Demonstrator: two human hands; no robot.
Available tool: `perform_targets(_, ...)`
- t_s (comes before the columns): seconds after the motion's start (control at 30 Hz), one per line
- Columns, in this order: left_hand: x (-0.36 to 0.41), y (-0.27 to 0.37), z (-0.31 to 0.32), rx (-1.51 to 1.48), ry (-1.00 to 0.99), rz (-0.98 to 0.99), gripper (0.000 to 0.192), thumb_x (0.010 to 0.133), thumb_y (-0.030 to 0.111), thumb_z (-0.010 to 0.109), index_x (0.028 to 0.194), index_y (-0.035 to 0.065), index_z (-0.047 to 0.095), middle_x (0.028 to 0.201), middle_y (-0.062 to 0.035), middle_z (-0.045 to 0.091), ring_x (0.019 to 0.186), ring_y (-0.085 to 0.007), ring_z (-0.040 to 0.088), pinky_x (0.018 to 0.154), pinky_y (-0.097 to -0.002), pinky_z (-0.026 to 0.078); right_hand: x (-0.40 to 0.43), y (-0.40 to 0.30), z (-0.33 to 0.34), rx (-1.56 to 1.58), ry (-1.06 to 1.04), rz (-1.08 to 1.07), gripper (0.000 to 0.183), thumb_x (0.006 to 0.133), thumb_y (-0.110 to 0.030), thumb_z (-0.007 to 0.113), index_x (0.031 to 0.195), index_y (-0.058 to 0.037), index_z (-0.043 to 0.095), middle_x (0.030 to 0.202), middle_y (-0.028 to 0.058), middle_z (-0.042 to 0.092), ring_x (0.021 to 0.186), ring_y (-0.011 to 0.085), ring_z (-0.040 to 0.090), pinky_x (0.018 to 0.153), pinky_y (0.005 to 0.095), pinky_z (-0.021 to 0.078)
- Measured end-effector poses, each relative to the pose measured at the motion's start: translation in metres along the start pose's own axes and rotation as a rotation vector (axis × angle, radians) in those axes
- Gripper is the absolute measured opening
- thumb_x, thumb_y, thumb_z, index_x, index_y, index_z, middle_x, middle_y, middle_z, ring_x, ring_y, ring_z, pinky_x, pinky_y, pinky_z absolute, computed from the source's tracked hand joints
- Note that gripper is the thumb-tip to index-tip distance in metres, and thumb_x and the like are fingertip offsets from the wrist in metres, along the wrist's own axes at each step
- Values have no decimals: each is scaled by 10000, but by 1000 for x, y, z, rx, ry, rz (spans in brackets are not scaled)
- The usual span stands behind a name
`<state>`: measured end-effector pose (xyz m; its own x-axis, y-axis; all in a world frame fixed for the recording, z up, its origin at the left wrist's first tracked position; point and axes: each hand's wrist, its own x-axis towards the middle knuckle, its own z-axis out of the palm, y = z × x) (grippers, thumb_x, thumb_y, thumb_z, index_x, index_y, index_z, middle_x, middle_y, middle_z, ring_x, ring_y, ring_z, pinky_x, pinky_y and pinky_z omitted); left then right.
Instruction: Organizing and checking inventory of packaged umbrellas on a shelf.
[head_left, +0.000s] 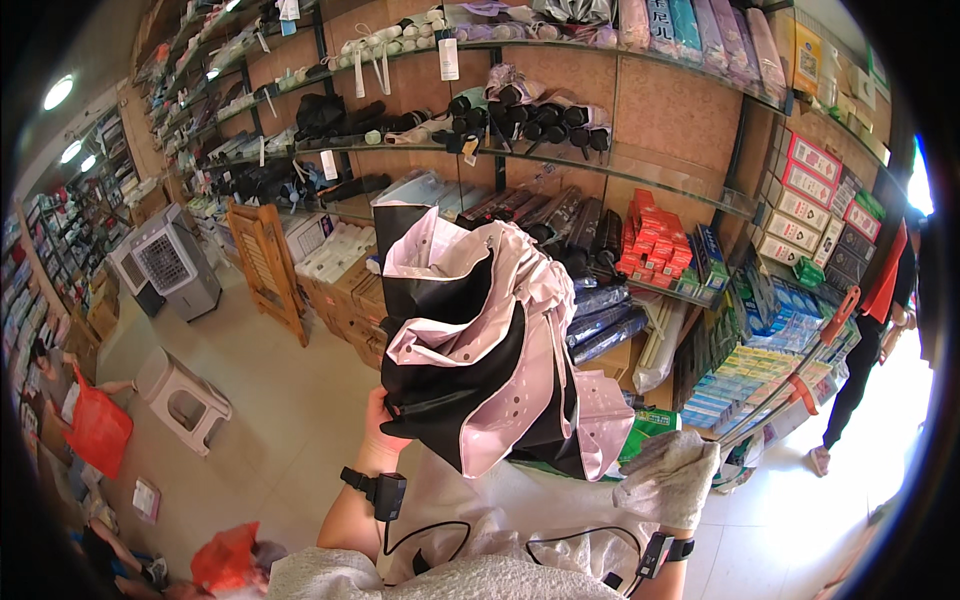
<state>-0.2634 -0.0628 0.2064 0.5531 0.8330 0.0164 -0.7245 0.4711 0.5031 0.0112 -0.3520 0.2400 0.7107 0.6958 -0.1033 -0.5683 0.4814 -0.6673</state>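
Note:
A partly folded umbrella (517, 405), pink with small printed marks and black on its other face, hangs in loose pleats in front of me. My left hand (386, 424) grips it from below on its left side, the fingers mostly hidden behind the black fabric. My right hand is covered by a light grey cloth (671, 476), to the right of the umbrella and apart from it. The cloth hides the fingers, so their pose does not show.
Glass shelves (660, 176) ahead hold several folded umbrellas (551, 124) and red boxes (652, 236). Stacked boxes (750, 367) stand at the right. A plastic stool (184, 401), a wooden folding frame (266, 262) and an air cooler (176, 259) are at the left. Other people are at both sides.

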Motion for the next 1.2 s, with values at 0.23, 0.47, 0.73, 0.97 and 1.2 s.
perform_targets(0.23, -2, -3, -16, -136, -11, -115, 338, 827, 296, 471, 1036, 65, 602, 1023, -70, 631, 973, -247, 582, 918, -427, 412, -3, 5, -2, 18, 156, -96, 324, 906, -363, 357, 800, -101, 516, 743, 20, 541, 697, 159, 512, 646, 290, 435)
perform_targets(0.47, 3, 14, -40, 614, 87, 344, 449, 895, 315, 424, 1247, 36, 441, 1267, -125, 462, 1153, -299, 441, 983, -439, 344, 47, -2, -72, -100, 122, -282, 289, 920, -379, 419, 988, -115, 511, 855, -15, 534, 769, 139, 513, 691, 256, 444)
perform_targets(0.73, -25, 43, -47, 22, -73, 172, 511, 890, 365, 422, 1301, 66, 373, 1315, -102, 414, 1218, -275, 374, 1025, -423, 296, 82, -20, -51, -896, 213, -707, 225, 882, -173, 389, 837, -45, 569, 818, 35, 550, 689, 101, 487, 586, 252, 398)
perform_targets(0.97, -71, 79, -81, 91, 239, 198, 373, 873, 223, 420, 1202, 60, 485, 1094, -38, 570, 640, -130, 474, 548, -225, 397, 135, 45, -112, -2380, 184, 61, 201, 775, -97, 513, 948, -22, 585, 977, 163, 567, 912, 276, 562, 753, 380, 455)
perform_targets(1.2, -83, 87, -85, 199, 250, -6, 253, 856, 339, 454, 811, 144, 610, 605, 34, 522, 430, -98, 377, 497, -227, 390, 150, 94, -221, -2054, 155, 266, 373, 774, -348, 495, 1027, -100, 613, 1081, 179, 574, 1000, 336, 550, 817, 411, 448)
